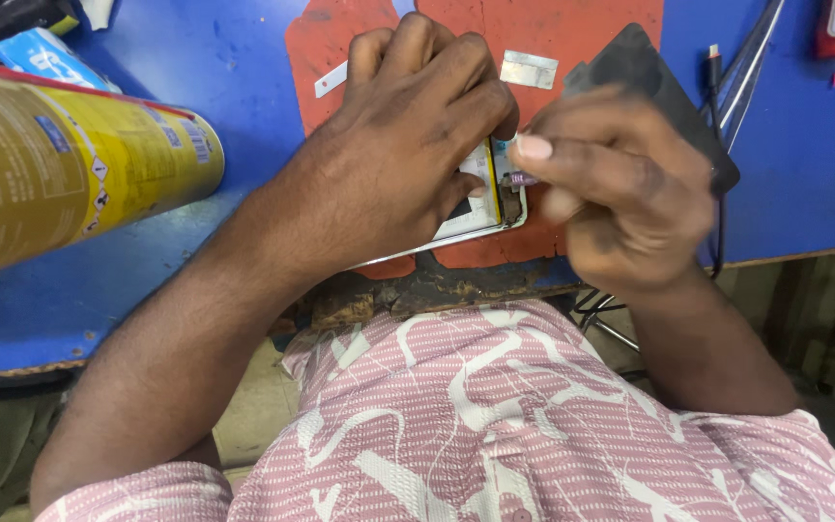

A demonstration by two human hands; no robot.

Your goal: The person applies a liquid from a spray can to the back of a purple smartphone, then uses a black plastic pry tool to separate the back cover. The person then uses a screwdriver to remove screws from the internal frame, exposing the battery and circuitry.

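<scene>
An opened phone (483,205) with a silver frame lies on a red mat (543,29) at the bench's near edge. My left hand (408,145) covers most of it, fingers curled down and pressing it flat. My right hand (620,184) sits just to its right, thumb and fingers pinched on a small purple-tipped tool (522,179) that touches the phone's right end. What lies under my left palm is hidden.
A large yellow spray can (60,159) lies on its side at the left of the blue bench (244,68). A dark flat panel (645,72) rests behind my right hand, with cables (741,58) beyond it. Two small metal strips (529,69) lie on the mat.
</scene>
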